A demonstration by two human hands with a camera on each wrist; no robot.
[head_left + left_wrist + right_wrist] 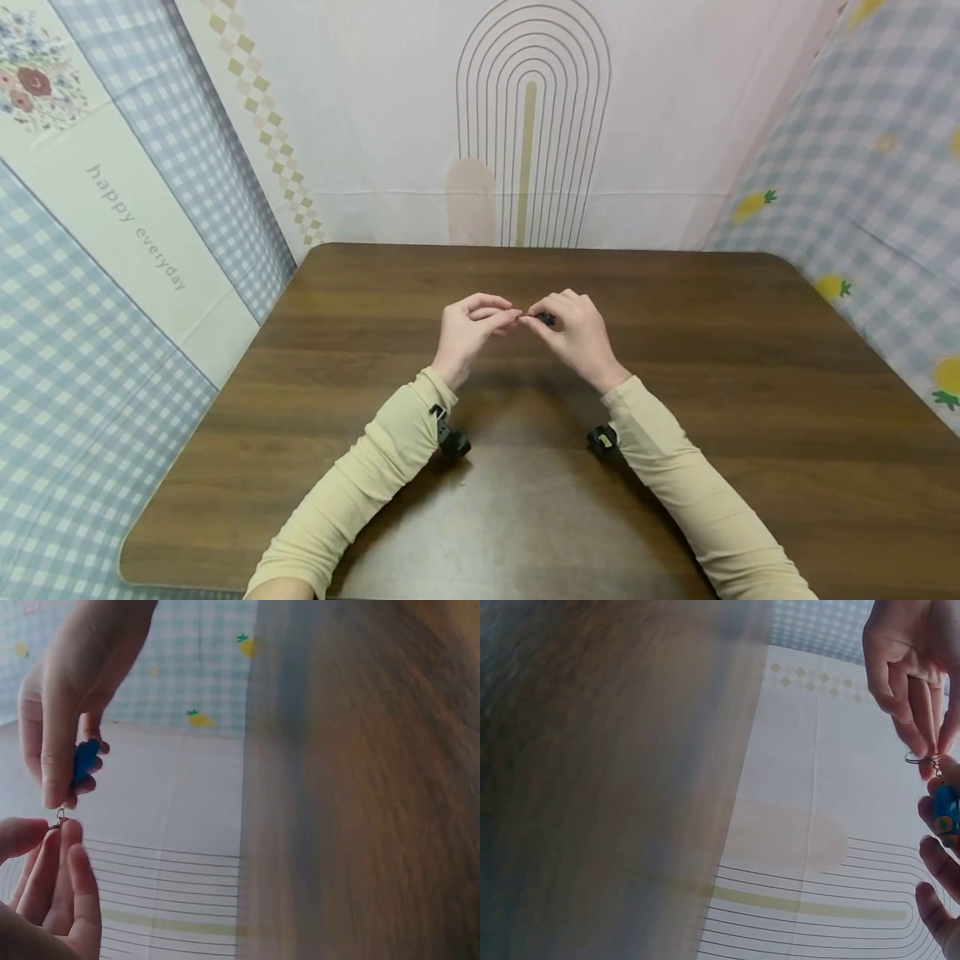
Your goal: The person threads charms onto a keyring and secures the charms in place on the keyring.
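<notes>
Over the middle of the table my two hands meet at a small keychain. Thumb and fingers of my left hand (468, 333) pinch its metal split ring (913, 758). My right hand (576, 333) grips the keychain by its upper end, next to the short chain (61, 814). From the chain hangs a blue charm (945, 802) with round orange parts, like a small toy vehicle, partly hidden by the right fingers. In the left wrist view the blue charm (85, 760) shows between the right thumb and fingers.
The brown wooden table (375, 292) reaches out around both arms. A dark wrist camera (453, 440) sits on the left sleeve and another camera (602, 439) on the right sleeve. Patterned cloths (360, 125) hang behind the table and at both sides.
</notes>
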